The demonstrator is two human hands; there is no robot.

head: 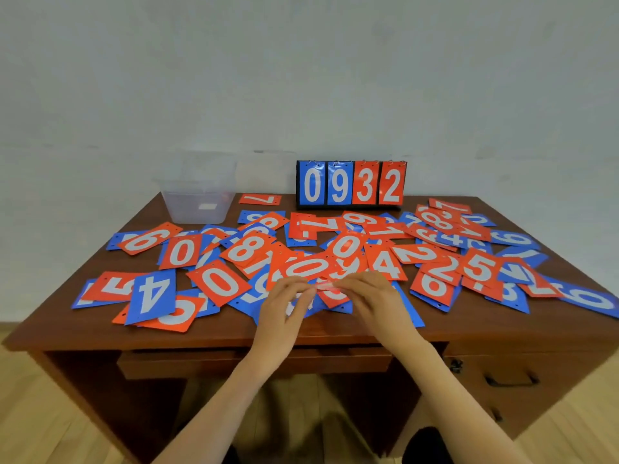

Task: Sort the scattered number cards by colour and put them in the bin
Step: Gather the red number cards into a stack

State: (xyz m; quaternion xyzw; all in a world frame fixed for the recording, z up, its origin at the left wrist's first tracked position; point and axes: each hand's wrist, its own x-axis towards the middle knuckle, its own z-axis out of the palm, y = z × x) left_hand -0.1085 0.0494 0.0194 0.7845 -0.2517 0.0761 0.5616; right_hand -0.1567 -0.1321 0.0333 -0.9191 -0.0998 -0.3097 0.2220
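Observation:
Several red and blue number cards lie scattered and overlapping across the brown desk. My left hand and my right hand meet over the front middle of the pile. Together they pinch a thin stack of red cards seen nearly edge-on, the left hand at its left end and the right hand at its right end. A clear plastic bin stands at the desk's back left corner. What lies inside the bin is too faint to tell.
A black flip scoreboard showing 0 9 3 2 stands at the back middle against the wall. A drawer handle shows on the desk's right front. Wooden floor lies below on both sides.

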